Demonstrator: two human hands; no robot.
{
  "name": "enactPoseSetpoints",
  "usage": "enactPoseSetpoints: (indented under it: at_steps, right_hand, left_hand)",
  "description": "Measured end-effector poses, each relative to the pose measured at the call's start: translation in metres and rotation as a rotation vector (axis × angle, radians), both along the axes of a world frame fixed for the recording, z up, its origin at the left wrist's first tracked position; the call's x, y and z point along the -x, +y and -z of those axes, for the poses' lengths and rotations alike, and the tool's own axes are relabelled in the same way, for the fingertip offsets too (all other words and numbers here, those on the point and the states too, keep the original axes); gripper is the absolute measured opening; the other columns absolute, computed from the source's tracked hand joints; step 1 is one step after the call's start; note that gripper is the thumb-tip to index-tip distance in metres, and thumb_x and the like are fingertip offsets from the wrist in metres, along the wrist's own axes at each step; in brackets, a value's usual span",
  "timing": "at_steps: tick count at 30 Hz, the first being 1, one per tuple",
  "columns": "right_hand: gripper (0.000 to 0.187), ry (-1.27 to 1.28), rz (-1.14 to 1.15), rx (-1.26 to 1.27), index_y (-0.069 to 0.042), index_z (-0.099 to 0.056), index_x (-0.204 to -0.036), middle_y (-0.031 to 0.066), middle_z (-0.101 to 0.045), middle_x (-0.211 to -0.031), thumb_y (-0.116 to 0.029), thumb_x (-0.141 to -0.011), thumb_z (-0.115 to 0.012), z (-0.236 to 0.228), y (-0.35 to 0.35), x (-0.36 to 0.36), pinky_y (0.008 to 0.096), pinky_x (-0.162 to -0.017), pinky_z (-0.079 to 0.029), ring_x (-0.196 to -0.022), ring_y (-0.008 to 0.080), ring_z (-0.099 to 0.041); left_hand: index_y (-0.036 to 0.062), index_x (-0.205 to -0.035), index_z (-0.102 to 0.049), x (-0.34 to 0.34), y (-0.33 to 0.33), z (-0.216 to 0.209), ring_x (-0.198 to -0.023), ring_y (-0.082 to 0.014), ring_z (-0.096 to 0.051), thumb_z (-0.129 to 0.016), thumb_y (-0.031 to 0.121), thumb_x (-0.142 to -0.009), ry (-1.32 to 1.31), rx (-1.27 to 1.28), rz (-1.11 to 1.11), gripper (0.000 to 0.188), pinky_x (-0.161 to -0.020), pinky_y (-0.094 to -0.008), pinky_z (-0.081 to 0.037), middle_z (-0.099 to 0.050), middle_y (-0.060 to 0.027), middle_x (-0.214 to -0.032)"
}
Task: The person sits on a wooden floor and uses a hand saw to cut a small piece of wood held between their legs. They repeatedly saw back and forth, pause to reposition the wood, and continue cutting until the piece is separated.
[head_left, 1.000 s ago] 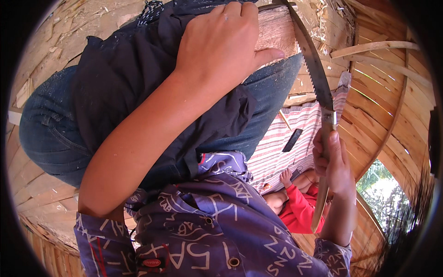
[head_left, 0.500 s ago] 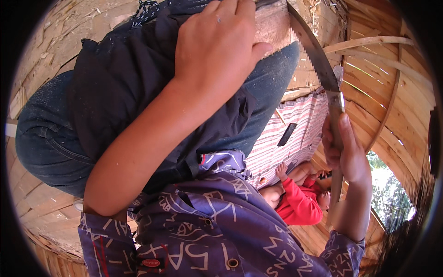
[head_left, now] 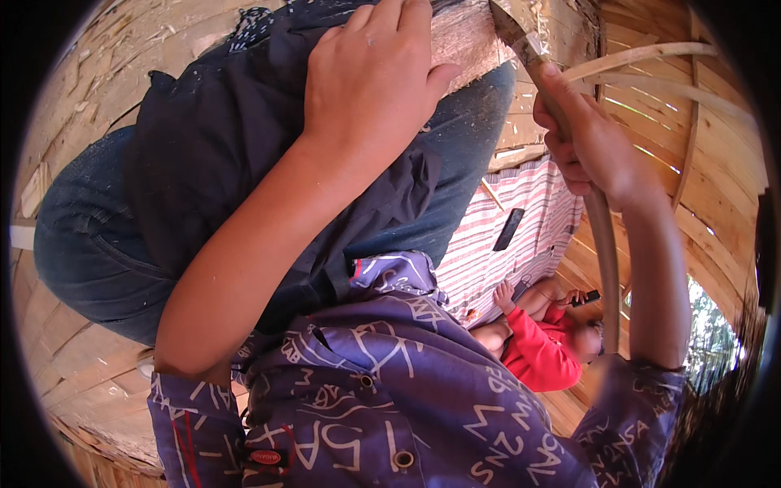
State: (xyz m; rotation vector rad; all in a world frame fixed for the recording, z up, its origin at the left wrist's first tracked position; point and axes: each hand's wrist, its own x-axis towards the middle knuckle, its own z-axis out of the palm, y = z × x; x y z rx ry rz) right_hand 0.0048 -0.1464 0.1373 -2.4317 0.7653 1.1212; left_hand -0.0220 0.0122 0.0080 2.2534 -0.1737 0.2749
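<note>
My right hand [head_left: 598, 142] is wrapped round the long, curved wooden handle of a saw [head_left: 604, 268]. The saw's blade [head_left: 511, 31] reaches up to the top edge, against the end of a pale, rough piece of wood [head_left: 468, 45]; its tip is out of sight. My left hand [head_left: 370, 77] presses down on that wood, fingers bent over it and thumb sticking out to the right. The wood lies over my knee, beside a dark cloth [head_left: 220, 138] spread across my lap. The picture cuts off the far part of the wood.
A person in a red top [head_left: 541, 354] lies to the lower right, holding a small dark object. Near them, a striped cloth [head_left: 472, 272] covers the floor, with a flat black object [head_left: 508, 229] on it. Wood chips litter the plank floor [head_left: 98, 98]. Curved strips [head_left: 651, 55] cross the plank wall.
My right hand has pushed the saw up and away, so less of the blade shows beside the wood. The left hand still holds the wood, having barely shifted.
</note>
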Motion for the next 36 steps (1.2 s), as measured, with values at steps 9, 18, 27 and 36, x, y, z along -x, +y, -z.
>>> enactPoseSetpoints:
  at_steps: [9,18,27,36]
  right_hand:
    - [0.052,-0.382,-0.115,-0.135,-0.008,-0.049,-0.080,-0.0054,-0.034,-0.054,-0.054,-0.099,-0.033,0.054,-0.041,0.057,0.0229,-0.039,-0.023,-0.042,0.0052,-0.028]
    - [0.050,-0.340,0.098,-0.368,-0.009,-0.047,-0.082,-0.0062,-0.032,-0.055,-0.053,-0.100,-0.032,0.058,-0.049,0.084,0.0220,-0.039,-0.019,-0.043,0.0036,-0.026]
    - [0.050,-0.507,-0.059,-0.302,-0.002,-0.048,-0.077,-0.0008,-0.037,-0.059,-0.044,-0.102,-0.036,0.065,-0.048,0.090,0.0283,-0.051,-0.030,-0.057,0.0083,-0.032]
    - [0.047,-0.653,-0.127,-0.324,-0.003,-0.047,-0.075,-0.0009,-0.038,-0.058,-0.039,-0.103,-0.034,0.075,-0.054,0.104,0.0273,-0.049,-0.028,-0.055,0.0079,-0.034]
  left_hand:
    - [-0.0038,-0.114,-0.050,-0.001,-0.006,0.023,-0.098,-0.0379,-0.063,-0.077,0.057,-0.062,0.158,-0.057,0.112,0.084,-0.081,-0.0441,-0.051,-0.061,-0.0230,-0.108]
    - [-0.0053,-0.129,-0.039,-0.001,-0.009,0.012,-0.108,-0.0401,-0.058,-0.082,0.048,-0.058,0.273,-0.195,0.238,0.099,-0.088,-0.0448,-0.049,-0.055,-0.0254,-0.116]
    - [-0.0051,-0.126,-0.039,-0.004,-0.006,0.017,-0.110,-0.0424,-0.055,-0.080,0.043,-0.062,0.267,-0.164,0.331,0.090,-0.090,-0.0436,-0.047,-0.052,-0.0277,-0.119]
    - [-0.0107,-0.120,-0.044,-0.026,0.003,0.016,-0.108,-0.0405,-0.057,-0.077,0.043,-0.063,0.477,-0.078,0.416,0.085,-0.091,-0.0410,-0.046,-0.054,-0.0303,-0.117]
